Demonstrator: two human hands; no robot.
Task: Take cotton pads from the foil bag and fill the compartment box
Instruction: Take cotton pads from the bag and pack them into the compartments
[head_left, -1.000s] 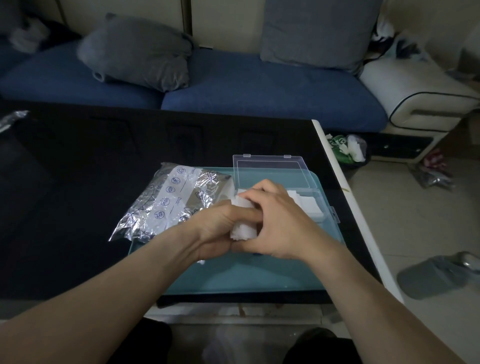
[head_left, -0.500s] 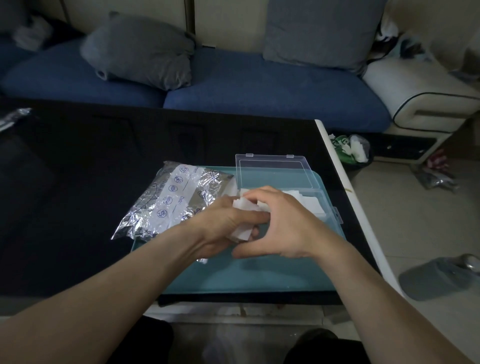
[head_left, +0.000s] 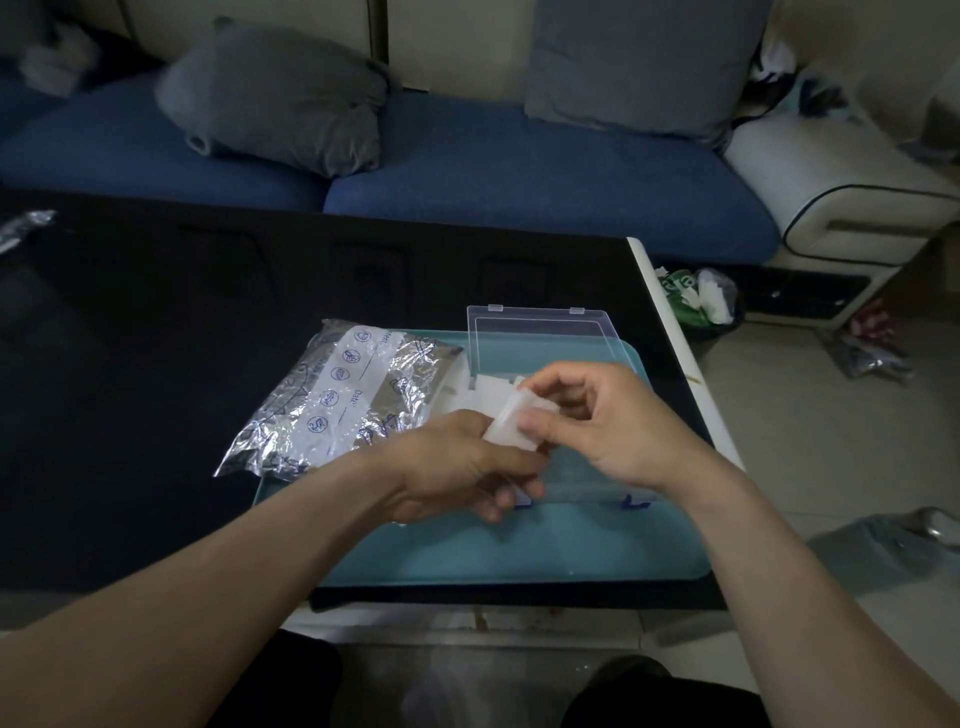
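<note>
A crinkled silver foil bag (head_left: 343, 400) with blue printing lies on the left part of a teal tray (head_left: 519, 545). To its right stands a clear plastic compartment box (head_left: 587, 473) with its lid (head_left: 540, 332) raised; white pads (head_left: 488, 387) show in its far compartment. Over the box my left hand (head_left: 462, 462) and my right hand (head_left: 608, 421) meet on a small stack of white cotton pads (head_left: 511, 423). My right thumb and fingers pinch the stack's upper end, while the left fingers hold it from below. Much of the box is hidden by my hands.
The tray rests on a black table (head_left: 156, 364) whose white right edge (head_left: 670, 332) borders the floor. A blue sofa with grey cushions (head_left: 280, 98) runs behind. A bin bag (head_left: 698, 293) and a grey slipper (head_left: 893, 540) lie on the floor to the right.
My hands have drawn slightly apart and risen; the right hand opened from covering the pads to pinching their upper end, so the stack now shows between both hands.
</note>
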